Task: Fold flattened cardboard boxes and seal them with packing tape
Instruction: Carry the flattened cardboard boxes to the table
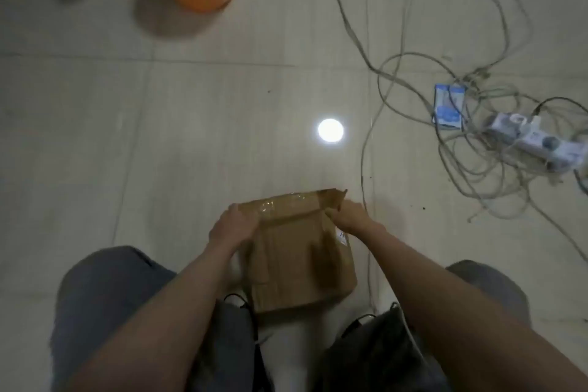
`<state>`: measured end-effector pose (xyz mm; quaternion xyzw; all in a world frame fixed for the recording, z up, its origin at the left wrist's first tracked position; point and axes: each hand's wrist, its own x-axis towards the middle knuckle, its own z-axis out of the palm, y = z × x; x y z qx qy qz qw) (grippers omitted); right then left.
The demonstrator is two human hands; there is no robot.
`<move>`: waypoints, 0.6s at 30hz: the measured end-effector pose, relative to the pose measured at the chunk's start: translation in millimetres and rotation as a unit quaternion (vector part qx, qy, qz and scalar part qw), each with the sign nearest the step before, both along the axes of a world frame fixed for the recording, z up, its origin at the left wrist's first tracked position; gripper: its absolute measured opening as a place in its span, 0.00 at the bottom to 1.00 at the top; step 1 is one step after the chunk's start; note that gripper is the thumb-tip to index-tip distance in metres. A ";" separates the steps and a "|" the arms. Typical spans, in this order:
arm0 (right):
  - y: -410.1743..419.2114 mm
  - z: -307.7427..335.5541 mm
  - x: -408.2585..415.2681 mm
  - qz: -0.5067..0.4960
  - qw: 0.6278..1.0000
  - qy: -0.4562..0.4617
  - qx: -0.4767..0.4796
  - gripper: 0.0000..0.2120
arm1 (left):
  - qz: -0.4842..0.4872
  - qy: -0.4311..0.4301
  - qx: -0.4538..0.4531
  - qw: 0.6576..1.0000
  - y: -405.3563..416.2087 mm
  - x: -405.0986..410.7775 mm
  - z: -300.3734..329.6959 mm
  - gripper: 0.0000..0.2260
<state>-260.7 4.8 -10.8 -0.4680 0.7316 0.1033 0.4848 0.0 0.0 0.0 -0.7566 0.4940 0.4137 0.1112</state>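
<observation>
the tiled floor (pixel 222 124) carries the cardboard box (pixel 296 264) between the person's knees, its long axis running straight away from them. both hands sit at its far end, equally near: the left hand (pixel 234 223) curls over the far left corner, the right hand (pixel 346 215) pinches the raised flap (pixel 331 197) at the right. shiny packing tape (pixel 280 202) crosses that far edge.
</observation>
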 end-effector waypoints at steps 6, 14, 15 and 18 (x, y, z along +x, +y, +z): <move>30.6 -76.7 9.0 -0.036 0.999 -0.016 0.025 0.18 | 0.144 0.008 0.042 0.989 43.4 -7.1 -97.1 0.58; 56.1 -133.1 0.2 -0.152 0.986 0.061 -0.034 0.34 | 0.330 0.046 -0.011 0.943 40.6 0.0 -142.6 0.35; 58.1 -135.7 -1.5 -0.171 0.983 0.067 -0.028 0.37 | 0.350 0.059 -0.004 0.935 44.1 1.9 -145.3 0.33; 63.0 -142.0 -3.5 -0.227 0.971 0.073 -0.010 0.42 | 0.381 0.122 0.028 0.916 57.0 2.8 -151.1 0.32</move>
